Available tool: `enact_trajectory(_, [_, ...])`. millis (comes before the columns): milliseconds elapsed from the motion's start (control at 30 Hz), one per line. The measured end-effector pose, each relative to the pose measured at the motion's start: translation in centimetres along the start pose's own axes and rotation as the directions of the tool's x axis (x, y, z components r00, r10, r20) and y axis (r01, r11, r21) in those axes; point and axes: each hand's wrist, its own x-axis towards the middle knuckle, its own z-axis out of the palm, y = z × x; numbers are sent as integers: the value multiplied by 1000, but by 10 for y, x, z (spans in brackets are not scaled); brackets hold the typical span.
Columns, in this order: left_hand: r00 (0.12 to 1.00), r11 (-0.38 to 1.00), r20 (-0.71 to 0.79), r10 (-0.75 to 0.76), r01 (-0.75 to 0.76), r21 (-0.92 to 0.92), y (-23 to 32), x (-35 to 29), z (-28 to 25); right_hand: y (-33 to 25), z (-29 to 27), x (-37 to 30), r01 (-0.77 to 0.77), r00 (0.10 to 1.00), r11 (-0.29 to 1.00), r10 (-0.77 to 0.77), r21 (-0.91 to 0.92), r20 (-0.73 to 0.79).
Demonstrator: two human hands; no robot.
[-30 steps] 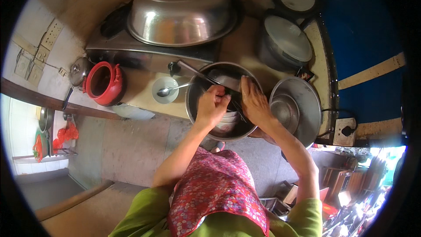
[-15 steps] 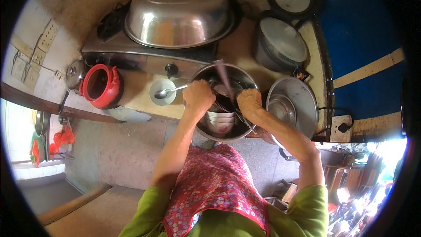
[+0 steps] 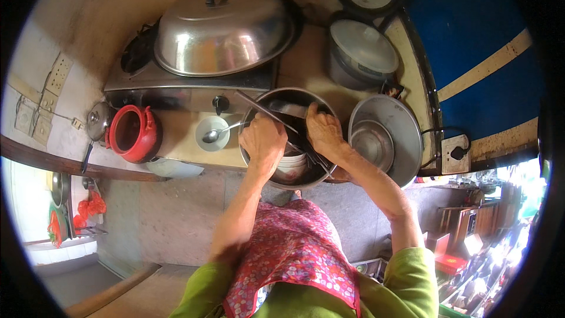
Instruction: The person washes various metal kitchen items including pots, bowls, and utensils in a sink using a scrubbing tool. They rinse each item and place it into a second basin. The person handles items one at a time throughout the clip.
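Observation:
Both my hands are over a deep round metal pot (image 3: 292,186) at the counter's front edge. My left hand (image 3: 263,141) is closed at its left side; what is in the fingers is hidden. My right hand (image 3: 323,134) has its fingers curled inside the far right part, around something dark I cannot make out. A long flat metal utensil (image 3: 258,105) slants across the rim between the hands. Stacked pale bowls (image 3: 289,168) sit in the near part of the pot. Left of it, a small white bowl (image 3: 204,126) holds a metal spoon (image 3: 210,136), its handle pointing toward my left hand.
A red pot (image 3: 130,135) and a lidded pan (image 3: 97,121) stand at left. Behind is a stove (image 3: 176,97) under a large domed lid (image 3: 220,32). At right are a wide metal basin (image 3: 406,123) and a covered cooker pot (image 3: 362,47). A socket box (image 3: 456,154) is beyond.
The flat utensil has swung from pointing away to slanting left over the rim. My right hand has shifted up and left in the pot. The whole view has turned slightly.

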Motion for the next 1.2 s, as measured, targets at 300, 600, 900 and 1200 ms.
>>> enact_trajectory(300, [995,995,-70,66,-60,79,14,-10,-23,9,-40,-38,18,914,999,-1,38,-406])
enact_trajectory(600, [958,971,-184,220,-198,131,9,-18,-26,97,-51,-122,-390,667,531,726,752,-167])
enact_trajectory(900, [799,862,-324,506,-462,209,-4,-25,-35,189,-17,-151,-799,568,282,645,532,511])
enact_trajectory(1200, [635,885,-636,439,-429,183,-14,-22,-77,115,-63,-99,-521,842,851,525,66,-121])
